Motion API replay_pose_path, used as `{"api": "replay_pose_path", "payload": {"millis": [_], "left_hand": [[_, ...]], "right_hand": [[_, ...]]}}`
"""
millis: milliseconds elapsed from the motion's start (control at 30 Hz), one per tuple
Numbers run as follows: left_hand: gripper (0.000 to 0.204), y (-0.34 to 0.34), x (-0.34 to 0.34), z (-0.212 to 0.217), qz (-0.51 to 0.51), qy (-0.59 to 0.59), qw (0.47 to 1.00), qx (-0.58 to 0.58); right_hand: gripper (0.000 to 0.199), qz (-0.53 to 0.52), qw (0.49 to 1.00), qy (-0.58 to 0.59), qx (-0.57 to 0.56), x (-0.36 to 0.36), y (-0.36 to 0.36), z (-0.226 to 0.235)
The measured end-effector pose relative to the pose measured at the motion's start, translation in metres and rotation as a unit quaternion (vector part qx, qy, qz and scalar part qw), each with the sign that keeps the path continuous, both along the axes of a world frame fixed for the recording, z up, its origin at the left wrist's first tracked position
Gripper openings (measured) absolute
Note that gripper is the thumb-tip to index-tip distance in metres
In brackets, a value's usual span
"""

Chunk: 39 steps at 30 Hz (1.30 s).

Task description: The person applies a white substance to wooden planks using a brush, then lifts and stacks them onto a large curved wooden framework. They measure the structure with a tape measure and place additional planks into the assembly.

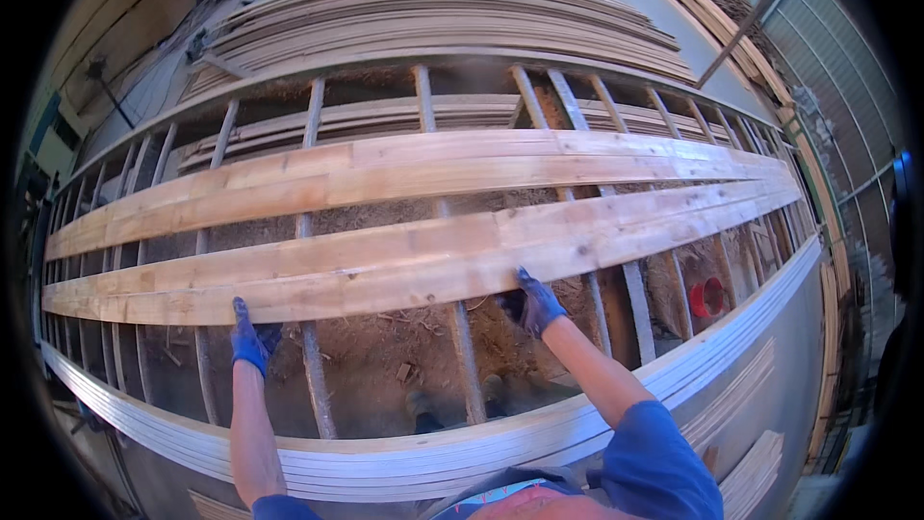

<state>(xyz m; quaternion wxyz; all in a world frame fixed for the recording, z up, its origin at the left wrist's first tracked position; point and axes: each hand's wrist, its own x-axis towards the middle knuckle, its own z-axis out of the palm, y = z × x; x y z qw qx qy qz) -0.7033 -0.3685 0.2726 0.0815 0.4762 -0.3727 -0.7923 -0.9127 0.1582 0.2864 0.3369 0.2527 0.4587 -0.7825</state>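
Observation:
Two long pale wooden planks lie across a rack of metal bars (311, 366). The near plank (404, 265) spans almost the whole width. My left hand (252, 339), in a blue glove, grips its near edge at the left. My right hand (532, 302), also in a blue glove, grips the same edge right of the middle. The far plank (385, 173) lies parallel behind it, untouched. Both forearms are bare and reach up from the lower edge.
A wide grey curved metal rail (433, 457) runs along the front of the rack. Stacks of boards (433, 19) lie behind the rack. Sawdust covers the ground below the bars. A red container (710, 297) stands under the rack at the right.

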Motion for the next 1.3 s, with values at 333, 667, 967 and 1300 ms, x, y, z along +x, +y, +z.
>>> {"api": "replay_pose_path", "payload": {"millis": [333,667,967,1300], "left_hand": [[0.075,-0.037,0.100,-0.022,-0.297,0.050,0.914,0.273],[0.056,0.027,0.000,-0.008,-0.175,-0.070,0.982,0.020],[0.065,-0.014,-0.178,0.019,-0.088,0.050,0.994,0.052],[0.038,0.197,-0.157,0.142,-0.476,0.098,0.805,-0.340]], "right_hand": [[0.043,0.038,0.985,-0.083,0.149,0.086,0.031,0.027],[0.037,0.027,0.992,-0.089,0.083,0.011,0.014,0.014],[0.026,-0.010,0.995,-0.015,0.102,-0.166,-0.081,0.010],[0.044,0.219,0.959,0.075,0.164,-0.235,-0.079,-0.012]]}}
